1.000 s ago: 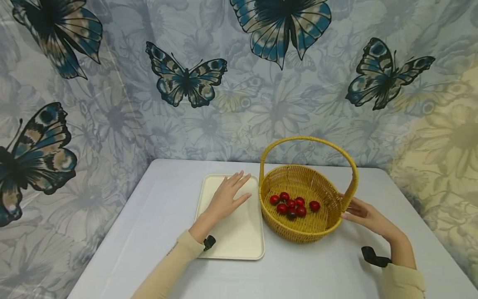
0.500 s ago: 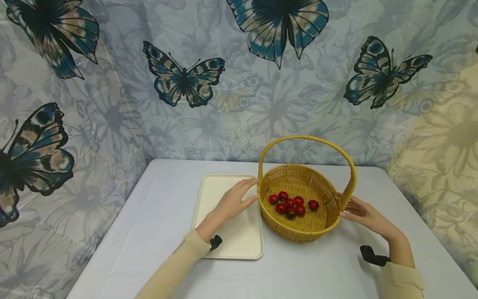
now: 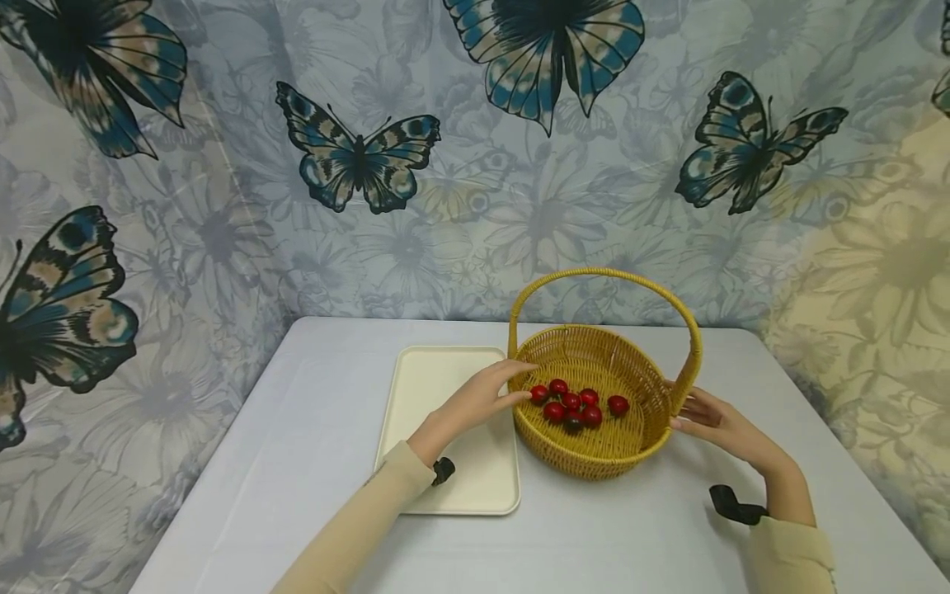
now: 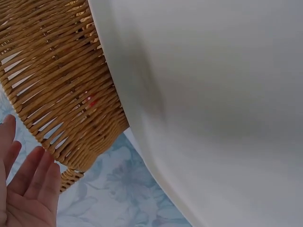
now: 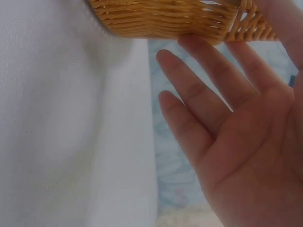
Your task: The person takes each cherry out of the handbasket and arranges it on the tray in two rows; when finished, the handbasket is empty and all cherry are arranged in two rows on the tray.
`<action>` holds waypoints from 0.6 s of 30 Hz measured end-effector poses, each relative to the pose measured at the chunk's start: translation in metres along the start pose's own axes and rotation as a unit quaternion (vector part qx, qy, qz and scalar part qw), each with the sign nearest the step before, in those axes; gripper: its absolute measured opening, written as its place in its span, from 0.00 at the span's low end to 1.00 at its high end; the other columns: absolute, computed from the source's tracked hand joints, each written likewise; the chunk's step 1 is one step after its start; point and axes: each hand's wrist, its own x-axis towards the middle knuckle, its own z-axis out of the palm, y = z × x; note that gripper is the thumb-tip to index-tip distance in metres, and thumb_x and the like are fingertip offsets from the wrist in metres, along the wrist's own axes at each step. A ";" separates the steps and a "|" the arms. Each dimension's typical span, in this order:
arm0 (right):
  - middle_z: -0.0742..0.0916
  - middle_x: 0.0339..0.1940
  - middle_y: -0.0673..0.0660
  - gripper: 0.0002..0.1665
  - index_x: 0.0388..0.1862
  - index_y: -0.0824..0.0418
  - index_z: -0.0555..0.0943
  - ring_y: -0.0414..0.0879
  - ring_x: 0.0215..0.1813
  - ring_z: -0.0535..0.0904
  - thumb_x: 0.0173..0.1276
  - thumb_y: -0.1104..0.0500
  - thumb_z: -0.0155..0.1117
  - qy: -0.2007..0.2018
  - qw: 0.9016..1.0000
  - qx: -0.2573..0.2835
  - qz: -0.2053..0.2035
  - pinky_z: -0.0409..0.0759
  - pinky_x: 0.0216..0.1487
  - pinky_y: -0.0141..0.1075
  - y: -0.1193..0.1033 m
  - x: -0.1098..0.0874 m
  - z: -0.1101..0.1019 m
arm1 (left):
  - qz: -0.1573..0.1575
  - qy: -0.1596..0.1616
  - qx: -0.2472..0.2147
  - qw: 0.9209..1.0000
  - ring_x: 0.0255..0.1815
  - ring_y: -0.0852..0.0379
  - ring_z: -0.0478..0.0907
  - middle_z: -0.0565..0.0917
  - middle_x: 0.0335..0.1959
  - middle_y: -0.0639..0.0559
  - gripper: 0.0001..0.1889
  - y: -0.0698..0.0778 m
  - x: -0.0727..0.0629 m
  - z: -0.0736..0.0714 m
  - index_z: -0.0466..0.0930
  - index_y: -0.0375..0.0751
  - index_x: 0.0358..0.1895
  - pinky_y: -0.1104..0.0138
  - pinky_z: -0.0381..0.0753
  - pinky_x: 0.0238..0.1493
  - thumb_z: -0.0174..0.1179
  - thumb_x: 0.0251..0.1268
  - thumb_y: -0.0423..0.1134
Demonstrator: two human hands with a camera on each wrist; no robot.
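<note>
A yellow-brown woven basket (image 3: 594, 466) with a tall arched handle stands right of the middle in the head view. Several dark red cherries (image 3: 571, 401) lie on its floor. My left hand (image 3: 475, 402) reaches to the left rim, fingers and thumb spread apart, with fingertips over the rim close to the leftmost cherry. Nothing is between them. My right hand (image 3: 723, 422) holds the basket's right side at the handle base, thumb in front and fingers behind. In the right wrist view its fingers (image 5: 213, 71) meet the woven wall.
Left of the basket lies a cream rectangular tray (image 3: 475, 487), partly under my left forearm. Both rest on a white table (image 3: 334, 396). A butterfly-print cloth (image 3: 482, 206) hangs behind and at the sides.
My left hand has moved right, from above the tray to the basket's left rim, its fingertips now over it. The right hand stays at the basket's right side.
</note>
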 end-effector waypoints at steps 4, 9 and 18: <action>0.64 0.67 0.72 0.38 0.73 0.65 0.52 0.20 0.55 0.68 0.70 0.59 0.55 -0.001 1.000 0.004 0.003 0.73 0.49 0.23 0.000 0.001 0.000 | 0.007 -0.022 -0.016 1.000 0.66 0.56 0.65 0.70 0.65 0.53 0.26 -0.002 0.007 0.002 0.65 0.46 0.66 0.65 0.65 0.66 0.54 0.67 0.47; 0.64 0.68 0.73 0.38 0.72 0.66 0.52 0.21 0.55 0.68 0.70 0.60 0.55 -0.002 1.000 0.007 -0.002 0.73 0.49 0.22 0.002 0.002 0.000 | 0.015 -0.042 -0.011 0.999 0.65 0.56 0.66 0.71 0.64 0.53 0.26 -0.005 0.016 0.004 0.66 0.46 0.66 0.67 0.65 0.65 0.56 0.65 0.43; 0.62 0.68 0.73 0.39 0.73 0.65 0.50 0.20 0.55 0.68 0.70 0.59 0.55 -0.004 1.000 0.013 0.001 0.72 0.49 0.22 0.003 0.001 0.000 | 0.011 -0.109 0.022 0.994 0.64 0.56 0.67 0.73 0.62 0.52 0.25 -0.004 0.036 0.004 0.70 0.42 0.63 0.69 0.65 0.64 0.60 0.62 0.40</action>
